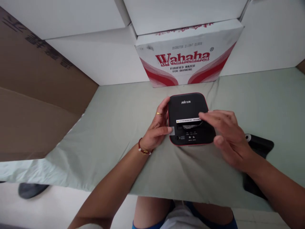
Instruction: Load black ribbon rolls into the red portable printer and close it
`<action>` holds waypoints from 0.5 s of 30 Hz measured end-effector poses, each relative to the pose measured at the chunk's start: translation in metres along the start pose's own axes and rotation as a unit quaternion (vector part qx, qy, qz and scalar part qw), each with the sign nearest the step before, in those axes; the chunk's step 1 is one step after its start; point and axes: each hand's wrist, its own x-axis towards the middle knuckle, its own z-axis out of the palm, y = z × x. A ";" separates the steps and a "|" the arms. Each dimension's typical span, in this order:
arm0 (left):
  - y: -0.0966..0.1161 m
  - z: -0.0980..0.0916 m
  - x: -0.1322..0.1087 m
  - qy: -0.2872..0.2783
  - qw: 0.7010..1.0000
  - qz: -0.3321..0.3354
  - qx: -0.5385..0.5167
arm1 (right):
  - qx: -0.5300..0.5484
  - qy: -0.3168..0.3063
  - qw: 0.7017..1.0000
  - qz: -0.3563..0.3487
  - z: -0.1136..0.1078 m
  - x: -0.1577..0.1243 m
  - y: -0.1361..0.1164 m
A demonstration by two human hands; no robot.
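Black device [188,109], red-rimmed, shown lying flat on the cloth-covered surface [114,127] between the two hands. The left hand [156,130] is closed on the device's left edge. Its fingers [163,108] are curled against the side, and the thumb is laid by a small grey tab [172,130] at the near corner. The right hand [226,136] is held open, with the fingers extended and loosely together. The fingertips [202,115] are placed over the top beside the slot [190,125] and its label strip [188,120]; whether contact is made cannot be told. Beyond the fingertips, near but apart from the device, a Wahaha carton [188,60] is seen. Outside the right wrist a flat black object [260,147] lies on the cloth.

The step in hand is judged to be work at the slot. The body is best braced by the left fingers, since the wrinkled cloth may let it slide. Pressure from the right fingertips is best applied lightly and straight down. The grey tab is best left uncovered by the thumb.
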 end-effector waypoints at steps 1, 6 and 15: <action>-0.001 0.002 0.000 -0.001 1.000 0.001 -0.015 | 0.015 -0.005 1.000 -0.003 -0.002 -0.001 0.000; -0.006 0.006 -0.003 -0.009 0.999 -0.005 -0.039 | 0.040 0.008 0.999 -0.017 -0.005 -0.006 0.001; -0.028 0.002 -0.005 -0.029 0.999 0.001 -0.023 | -0.188 0.074 0.964 -0.175 -0.002 -0.012 0.002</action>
